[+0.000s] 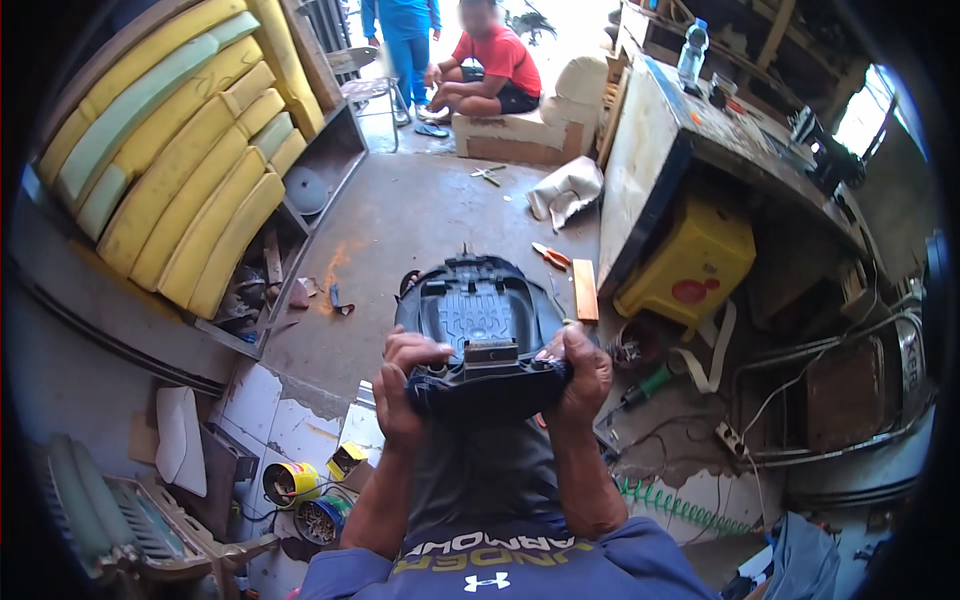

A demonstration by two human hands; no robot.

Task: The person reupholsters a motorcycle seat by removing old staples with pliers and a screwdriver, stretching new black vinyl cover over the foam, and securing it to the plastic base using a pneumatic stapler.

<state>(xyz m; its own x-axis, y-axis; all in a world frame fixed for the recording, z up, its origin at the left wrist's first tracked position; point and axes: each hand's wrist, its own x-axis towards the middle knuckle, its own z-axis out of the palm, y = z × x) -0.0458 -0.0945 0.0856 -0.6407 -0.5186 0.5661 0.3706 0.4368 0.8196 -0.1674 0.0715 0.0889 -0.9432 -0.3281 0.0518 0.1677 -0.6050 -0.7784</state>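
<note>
A motorcycle seat (475, 320) lies underside up over my lap, its black ribbed plastic base facing me. Dark cover material (490, 397) wraps around its near end. My left hand (403, 385) grips the near left corner, fingers curled over the rim. At the near right corner my right hand (577, 378) is closed on the edge, thumb on top. The fingertips under the rim are hidden. Just beyond the seat, on the floor, are orange-handled pliers (551, 256) and an orange block (585, 291).
Yellow foam pads (190, 150) stack at the left. On the right stands a workbench (650, 170) with a yellow plastic container (690, 265) beneath. Tins of small parts (291, 483), a green coiled hose (680, 503) and cables lie close by. Two people are at the far end, one seated (495, 65).
</note>
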